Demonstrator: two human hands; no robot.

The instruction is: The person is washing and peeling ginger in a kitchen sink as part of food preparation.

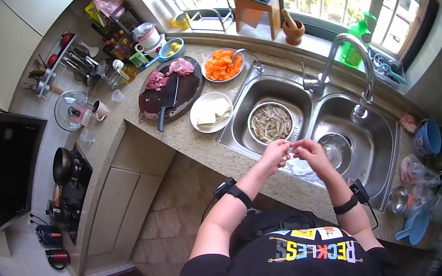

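Note:
My left hand (276,154) and my right hand (311,154) meet fingertip to fingertip over the front of the sink. Both are closed in a pinch; whatever lies between the fingers is too small to make out. Just beyond them, a round metal bowl (252,129) of raw shrimp (271,122) sits in the left basin (298,94). Below my right hand, a bowl or strainer (340,151) stands in the right basin (383,141). Something white, perhaps a plastic bag (299,168), lies at the sink's front edge under my hands.
Left of the sink are a plate of cut carrots (222,65), a bowl of white slabs (211,112), and a round board (150,105) with raw meat and a cleaver (170,93). The faucet (368,71) arches over the right basin. A blue tub (426,137) stands at far right.

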